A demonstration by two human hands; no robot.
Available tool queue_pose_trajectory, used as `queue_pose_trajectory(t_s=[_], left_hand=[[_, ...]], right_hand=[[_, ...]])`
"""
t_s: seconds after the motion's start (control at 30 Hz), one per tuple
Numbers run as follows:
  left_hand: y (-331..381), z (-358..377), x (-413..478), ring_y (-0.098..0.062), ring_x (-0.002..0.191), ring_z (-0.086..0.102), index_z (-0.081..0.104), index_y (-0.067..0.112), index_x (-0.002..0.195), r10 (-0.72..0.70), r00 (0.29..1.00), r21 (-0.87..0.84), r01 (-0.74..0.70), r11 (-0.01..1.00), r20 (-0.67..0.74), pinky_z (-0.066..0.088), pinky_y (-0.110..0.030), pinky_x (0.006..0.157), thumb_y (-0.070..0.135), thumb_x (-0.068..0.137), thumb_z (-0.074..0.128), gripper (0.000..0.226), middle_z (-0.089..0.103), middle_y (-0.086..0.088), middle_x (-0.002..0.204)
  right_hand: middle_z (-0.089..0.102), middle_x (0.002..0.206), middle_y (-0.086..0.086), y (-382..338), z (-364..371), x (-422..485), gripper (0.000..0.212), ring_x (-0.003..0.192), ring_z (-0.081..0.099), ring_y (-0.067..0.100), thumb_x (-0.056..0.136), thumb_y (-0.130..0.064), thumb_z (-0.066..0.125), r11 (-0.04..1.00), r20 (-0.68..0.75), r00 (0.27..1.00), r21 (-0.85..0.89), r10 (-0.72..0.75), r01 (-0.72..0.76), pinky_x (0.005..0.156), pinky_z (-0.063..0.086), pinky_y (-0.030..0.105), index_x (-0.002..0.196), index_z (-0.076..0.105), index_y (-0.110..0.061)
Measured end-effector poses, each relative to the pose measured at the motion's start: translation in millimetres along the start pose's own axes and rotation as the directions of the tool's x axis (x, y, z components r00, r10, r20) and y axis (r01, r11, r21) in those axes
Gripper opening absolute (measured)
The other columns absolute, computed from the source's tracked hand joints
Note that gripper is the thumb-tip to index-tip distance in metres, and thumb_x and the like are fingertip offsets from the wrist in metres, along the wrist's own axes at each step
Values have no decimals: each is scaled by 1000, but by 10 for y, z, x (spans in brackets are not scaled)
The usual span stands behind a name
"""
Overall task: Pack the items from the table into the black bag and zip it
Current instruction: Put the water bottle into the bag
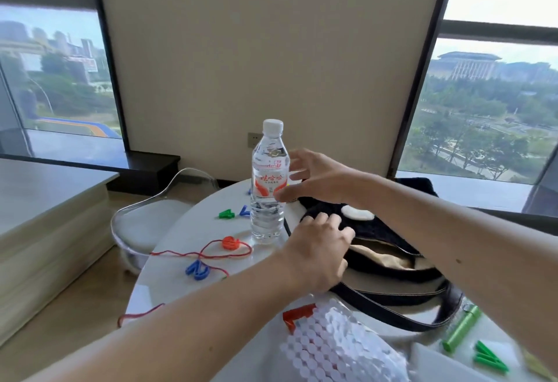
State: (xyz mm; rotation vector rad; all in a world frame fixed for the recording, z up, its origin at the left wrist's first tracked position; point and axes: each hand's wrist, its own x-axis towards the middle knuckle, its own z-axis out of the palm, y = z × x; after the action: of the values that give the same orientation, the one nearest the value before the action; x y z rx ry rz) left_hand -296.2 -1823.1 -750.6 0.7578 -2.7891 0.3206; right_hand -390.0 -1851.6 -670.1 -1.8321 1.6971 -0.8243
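A black bag (389, 264) with a beige lining lies unzipped on the round white table (169, 264). My left hand (317, 248) grips the bag's near-left edge at the opening. My right hand (314, 179) hovers with its fingers spread, just right of an upright clear water bottle (268, 182), almost touching its label. Loose on the table lie plastic letters and numbers: a green piece (226, 214), an orange piece (230, 242) on a red string (181, 253), a blue piece (197, 270), a red piece (297, 315) and a green piece (489, 359). A green tube (462, 328) lies at the right.
A sheet of white round pads (335, 348) lies at the table's near edge. The bag's black strap (392, 315) loops across the table. A clear chair (145, 224) stands left of the table, beside a low pale platform (45, 215). Behind are a wall and windows.
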Motion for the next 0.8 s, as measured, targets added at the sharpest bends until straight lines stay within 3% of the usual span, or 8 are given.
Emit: queue_pose_trajectory(t_s=[0.17,0.33,0.43,0.57,0.67,0.8], left_hand=[[-35,-28,-40,-28,115,50,50,15,129,12,1000,-84,-11,996,10,41,-42,99,32,97,48,37,55,-11,123],[-89,6,-96,-27,119,49,54,16,127,20,1000,-108,-18,994,16,39,-43,102,35,100,41,36,55,-9,128],[-109,65,-143,-24,123,46,55,17,128,25,999,-149,-20,989,28,37,-43,105,37,101,38,37,54,-6,130],[-133,110,-162,-23,129,43,56,17,130,12,1000,-179,-7,984,23,33,-41,107,38,102,36,41,51,-5,137],[-155,108,-129,-21,133,39,55,18,133,-3,1000,-161,8,987,31,30,-41,110,41,102,35,43,48,-4,142],[-205,71,-44,-22,143,26,59,20,133,26,999,-190,-21,982,24,24,-41,115,46,100,39,47,35,-7,154]], right_hand=[[70,123,0,112,171,207,62,113,68,18,73,-6,87,992,33,999,125,0,-4,108,48,43,125,58,-25],[74,110,-4,107,289,335,52,102,70,13,74,-10,87,988,-35,999,155,2,4,94,53,33,120,64,-21],[75,111,-2,114,339,337,56,104,71,17,71,-17,90,988,-119,993,156,12,7,92,59,41,120,63,-23],[72,118,-1,46,226,281,70,111,68,19,67,-15,93,974,-282,959,222,23,42,100,55,47,128,58,-19],[73,116,0,-57,-129,144,75,108,70,20,59,-21,96,955,-413,911,274,5,118,97,56,49,125,59,-19],[71,116,-7,-148,-645,-259,87,106,70,15,41,-45,95,979,-589,808,161,-4,122,92,59,46,118,59,-25]])
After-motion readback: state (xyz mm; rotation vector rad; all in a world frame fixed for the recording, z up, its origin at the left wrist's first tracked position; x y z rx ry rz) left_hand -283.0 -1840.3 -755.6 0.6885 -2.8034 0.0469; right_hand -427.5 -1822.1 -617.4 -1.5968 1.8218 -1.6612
